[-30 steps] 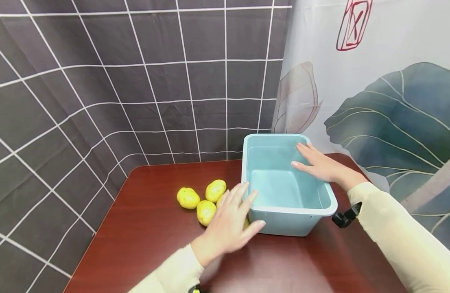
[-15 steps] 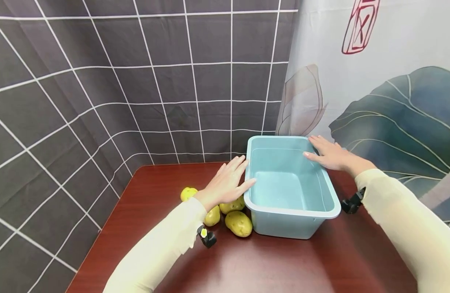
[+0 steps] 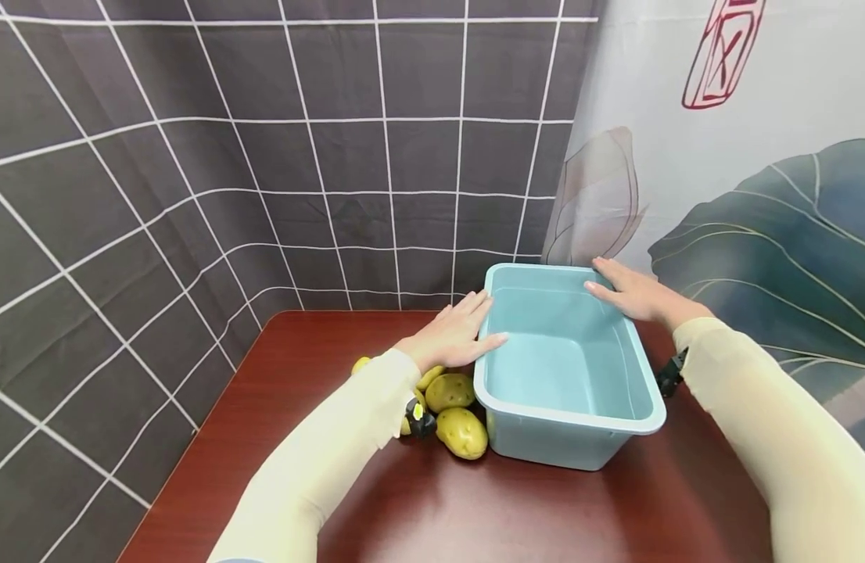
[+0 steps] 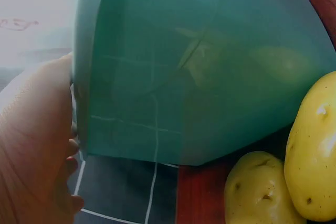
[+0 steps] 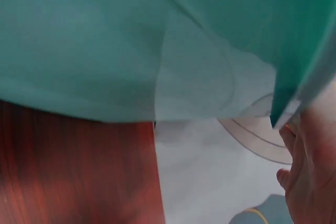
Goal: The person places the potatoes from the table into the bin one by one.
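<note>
A light blue plastic basin (image 3: pixel 545 444) stands upright on the table, with nothing inside. My left hand (image 3: pixel 452 338) rests on its left rim, fingers straight and the thumb reaching over the edge. On the far right rim my right hand (image 3: pixel 635 294) lies with extended fingers, its thumb over the inside. Several yellow potatoes (image 3: pixel 462 434) sit against the basin's left side, partly hidden by my left sleeve. In the left wrist view, two potatoes (image 4: pixel 314 150) show beside the basin's wall (image 4: pixel 210 93). The right wrist view has my hand (image 5: pixel 317 174) at the rim.
The reddish-brown wooden table (image 3: pixel 292 375) ends at the back against a dark grey curtain (image 3: pixel 348 156) with white grid lines. To the right hangs a white curtain (image 3: pixel 658 94) with a large leaf print. Each wrist wears a black camera.
My left hand has moved from over the potatoes onto the basin's left rim. My right hand has shifted from over the basin's inside to its right rim. The head view has turned slightly.
</note>
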The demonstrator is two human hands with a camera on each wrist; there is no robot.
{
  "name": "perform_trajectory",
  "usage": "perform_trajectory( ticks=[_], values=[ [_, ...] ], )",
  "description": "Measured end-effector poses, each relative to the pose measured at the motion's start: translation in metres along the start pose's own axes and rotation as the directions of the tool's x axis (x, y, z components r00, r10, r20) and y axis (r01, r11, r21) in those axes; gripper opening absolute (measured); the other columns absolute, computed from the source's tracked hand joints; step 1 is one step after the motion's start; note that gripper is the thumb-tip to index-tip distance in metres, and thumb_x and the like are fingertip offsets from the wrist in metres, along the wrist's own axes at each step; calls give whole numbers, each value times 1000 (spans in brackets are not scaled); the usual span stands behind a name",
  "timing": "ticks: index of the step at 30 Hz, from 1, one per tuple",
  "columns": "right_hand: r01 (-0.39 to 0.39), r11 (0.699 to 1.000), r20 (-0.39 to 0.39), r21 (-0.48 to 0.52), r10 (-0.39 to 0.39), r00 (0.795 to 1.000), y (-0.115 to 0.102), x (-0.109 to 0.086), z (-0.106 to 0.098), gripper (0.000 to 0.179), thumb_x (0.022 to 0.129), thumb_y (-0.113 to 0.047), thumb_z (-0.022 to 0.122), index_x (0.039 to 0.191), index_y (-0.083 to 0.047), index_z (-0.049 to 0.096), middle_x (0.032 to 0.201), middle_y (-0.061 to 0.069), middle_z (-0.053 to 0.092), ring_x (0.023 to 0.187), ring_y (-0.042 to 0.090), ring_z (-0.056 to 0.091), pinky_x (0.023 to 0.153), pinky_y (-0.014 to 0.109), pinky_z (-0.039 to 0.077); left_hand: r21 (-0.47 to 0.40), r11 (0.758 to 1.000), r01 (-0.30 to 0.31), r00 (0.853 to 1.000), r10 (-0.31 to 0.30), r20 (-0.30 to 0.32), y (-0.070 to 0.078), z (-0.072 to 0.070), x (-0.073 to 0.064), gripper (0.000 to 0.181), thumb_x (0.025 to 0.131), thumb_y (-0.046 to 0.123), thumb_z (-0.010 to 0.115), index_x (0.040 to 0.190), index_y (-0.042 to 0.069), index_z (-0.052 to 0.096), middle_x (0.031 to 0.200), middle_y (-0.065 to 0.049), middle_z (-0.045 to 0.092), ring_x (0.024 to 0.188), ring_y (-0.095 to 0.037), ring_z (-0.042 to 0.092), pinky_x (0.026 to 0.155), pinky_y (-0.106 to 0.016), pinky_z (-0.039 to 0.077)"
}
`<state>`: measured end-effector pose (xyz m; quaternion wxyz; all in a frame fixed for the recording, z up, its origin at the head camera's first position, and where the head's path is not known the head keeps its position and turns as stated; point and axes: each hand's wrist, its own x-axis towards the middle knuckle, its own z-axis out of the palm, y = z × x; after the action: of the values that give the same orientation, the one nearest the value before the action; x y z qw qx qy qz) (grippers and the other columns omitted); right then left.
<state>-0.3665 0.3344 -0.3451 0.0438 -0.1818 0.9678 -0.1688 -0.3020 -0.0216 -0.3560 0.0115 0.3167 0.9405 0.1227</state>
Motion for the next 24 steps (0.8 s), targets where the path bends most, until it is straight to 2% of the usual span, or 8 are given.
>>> perform_trajectory(
  ticks=[6,14,20,24],
  values=[
    [-19,1000,37,23,19,999,-2,1,7,84,97,-63,30,154,-6,5,159,20,0,144,41,-1,108,66,4,-45,999,10,1000,-9,24,-1,8,0,86,93,69,28,155,13,7,161,-2,2,146,-14,-2,115,-49,11],
    [8,997,60,-78,-4,998,-10,0,5,86,97,-63,30,154,-4,7,158,21,3,144,42,2,109,64,7,-47,999,27,999,-26,20,3,12,-8,89,92,71,27,155,12,8,161,0,1,146,-12,-3,115,-52,10],
    [-1,995,111,-103,12,994,-16,-1,1,87,96,-65,30,154,-6,5,159,19,2,144,41,0,108,66,8,-41,998,46,999,-46,15,8,14,-14,88,92,70,28,155,13,6,161,0,-1,146,-13,-4,115,-51,9],
    [7,993,109,-116,6,994,-18,-3,1,86,96,-65,30,155,-7,6,159,19,3,144,41,1,107,66,8,-37,998,55,998,-55,-7,12,17,-19,88,93,69,29,155,10,7,161,-2,1,146,-16,-2,114,-52,11]
  ],
)
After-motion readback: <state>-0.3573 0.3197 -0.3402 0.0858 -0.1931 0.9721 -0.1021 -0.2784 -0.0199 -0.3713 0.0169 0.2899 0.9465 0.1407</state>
